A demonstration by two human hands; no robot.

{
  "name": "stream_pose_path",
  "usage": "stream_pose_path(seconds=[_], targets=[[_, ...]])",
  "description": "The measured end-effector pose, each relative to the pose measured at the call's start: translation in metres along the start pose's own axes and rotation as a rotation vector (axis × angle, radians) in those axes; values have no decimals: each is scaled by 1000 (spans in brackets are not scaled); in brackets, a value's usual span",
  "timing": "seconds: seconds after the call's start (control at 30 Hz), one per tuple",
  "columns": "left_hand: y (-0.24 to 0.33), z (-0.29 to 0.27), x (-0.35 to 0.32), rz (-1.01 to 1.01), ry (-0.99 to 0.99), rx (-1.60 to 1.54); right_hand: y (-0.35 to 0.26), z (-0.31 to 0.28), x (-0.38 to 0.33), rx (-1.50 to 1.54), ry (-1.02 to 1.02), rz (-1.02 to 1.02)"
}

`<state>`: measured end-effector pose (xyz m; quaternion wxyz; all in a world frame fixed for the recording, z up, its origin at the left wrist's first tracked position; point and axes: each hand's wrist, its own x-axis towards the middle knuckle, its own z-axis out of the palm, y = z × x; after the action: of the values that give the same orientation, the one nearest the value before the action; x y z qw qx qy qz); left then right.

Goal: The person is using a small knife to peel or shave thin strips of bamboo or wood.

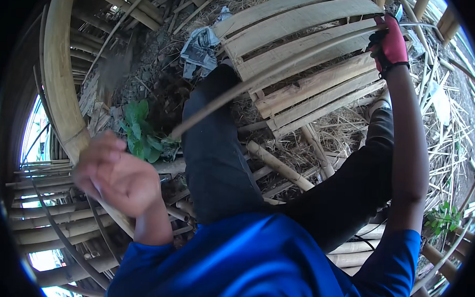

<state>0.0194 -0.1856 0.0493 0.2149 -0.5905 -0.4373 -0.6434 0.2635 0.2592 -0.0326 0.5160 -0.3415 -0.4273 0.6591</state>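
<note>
My right hand (390, 44), in a red glove with dark fingers, is closed around one end of a long thin bamboo strip (250, 83). The strip slants down to the left, crossing above a slatted wooden panel (299, 35) and my left leg, and its other end hangs free near a leafy green plant (139, 129). My bare left hand (121, 176) is raised at the left, blurred by motion. Its fingers are loosely bent and apart, the palm shows, and nothing is visible in it. It is apart from the strip, close to a thick bamboo pole.
The thick bamboo pole (62, 74) runs down the left side. Cut bamboo pieces (279, 165) and straw lie between my legs. A crumpled printed paper or cloth (200, 50) sits beside the panel. Bamboo slats (57, 215) line the lower left. Shavings (447, 140) cover the ground at right.
</note>
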Motion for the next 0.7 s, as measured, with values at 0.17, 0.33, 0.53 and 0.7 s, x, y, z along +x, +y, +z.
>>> stream_pose_path(seconds=[0.17,0.33,0.53,0.7], targets=[[34,3,-57,280,-93,401,22,-5,22,147,114,-14],[54,-22,-115,-47,-1035,377,13,-16,15,134,224,-32],[10,-61,-150,-110,-1551,651,10,-27,14,168,227,-4],[41,13,-135,-251,-1317,401,9,-19,5,103,166,-34]])
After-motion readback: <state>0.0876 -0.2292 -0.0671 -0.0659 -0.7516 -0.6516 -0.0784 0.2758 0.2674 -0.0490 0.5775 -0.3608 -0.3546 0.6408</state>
